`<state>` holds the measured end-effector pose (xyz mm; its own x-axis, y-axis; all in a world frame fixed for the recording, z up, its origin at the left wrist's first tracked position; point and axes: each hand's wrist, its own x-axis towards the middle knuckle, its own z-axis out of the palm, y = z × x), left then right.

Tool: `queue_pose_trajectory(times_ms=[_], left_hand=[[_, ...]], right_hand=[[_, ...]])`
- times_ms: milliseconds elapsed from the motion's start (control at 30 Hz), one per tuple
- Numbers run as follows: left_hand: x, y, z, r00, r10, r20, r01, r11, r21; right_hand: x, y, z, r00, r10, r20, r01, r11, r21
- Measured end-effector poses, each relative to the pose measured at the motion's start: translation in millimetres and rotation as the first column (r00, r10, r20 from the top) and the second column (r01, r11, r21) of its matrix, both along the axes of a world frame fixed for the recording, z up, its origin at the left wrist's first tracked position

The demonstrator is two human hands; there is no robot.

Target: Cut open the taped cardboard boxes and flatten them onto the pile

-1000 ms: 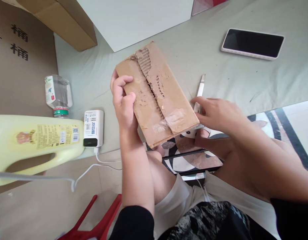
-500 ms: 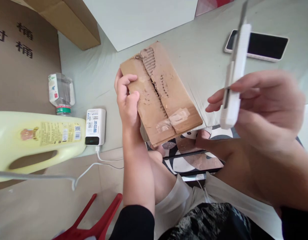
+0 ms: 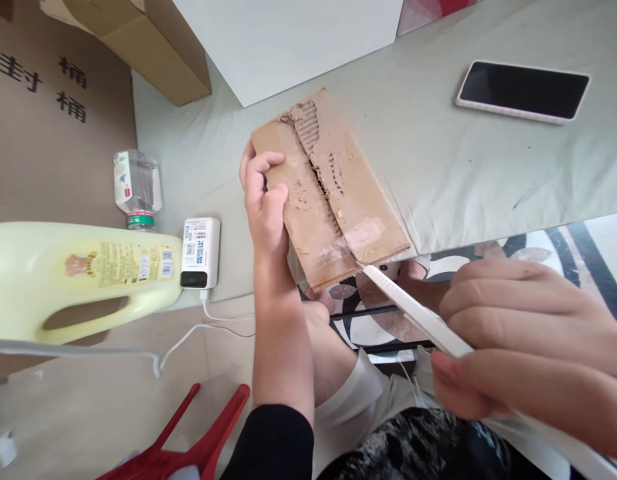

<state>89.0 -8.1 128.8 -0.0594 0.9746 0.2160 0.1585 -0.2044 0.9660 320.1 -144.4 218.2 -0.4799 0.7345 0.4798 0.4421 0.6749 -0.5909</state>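
Note:
A flat cardboard box (image 3: 358, 173) lies at the edge of the cloth-covered table, with a torn seam down its middle and patches of clear tape at its near end. My left hand (image 3: 265, 193) grips the box's left edge, thumb and fingers on the top face. In my right hand (image 3: 528, 333) is a white utility knife (image 3: 413, 310), held in closed fingers. The knife's tip meets the near end of the seam, by the tape; how deep the blade goes I cannot tell.
A phone (image 3: 524, 92) lies at the right. On the left are a clear bottle (image 3: 137, 187), a white power bank (image 3: 201, 253) with a cable and a yellow jug (image 3: 83, 267). A white box (image 3: 298, 40) and a brown carton (image 3: 158, 53) stand behind; a red stool (image 3: 188, 453) is below.
My right hand has turned the utility knife from upright to pointing at the box and brought its tip to the near end of the seam. My left hand keeps its grip.

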Motion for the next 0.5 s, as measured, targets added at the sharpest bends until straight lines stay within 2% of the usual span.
queue_pose_trajectory(times_ms=[67,233,367,500], left_hand=[[0,0,-1.3,1.0,-0.001,0.005,0.001,0.998,0.068],[0,-1,2.7,1.0,0.014,-0.026,-0.012,0.997,0.079],[1,-1,3.1,0.999,0.019,-0.036,-0.016,0.996,0.083],[-4,6,-6.9,1.0,-0.029,0.013,0.027,0.992,0.127]], right_hand=[[-4,-4,1.9,1.0,-0.02,0.024,0.021,0.999,-0.028],[-5,-15,5.2,0.989,-0.141,-0.039,0.134,0.98,-0.145],[-17,-13,-0.5,0.972,-0.221,-0.082,0.207,0.966,-0.156],[-30,-6,-9.7,0.966,-0.229,-0.124,0.214,0.969,-0.122]])
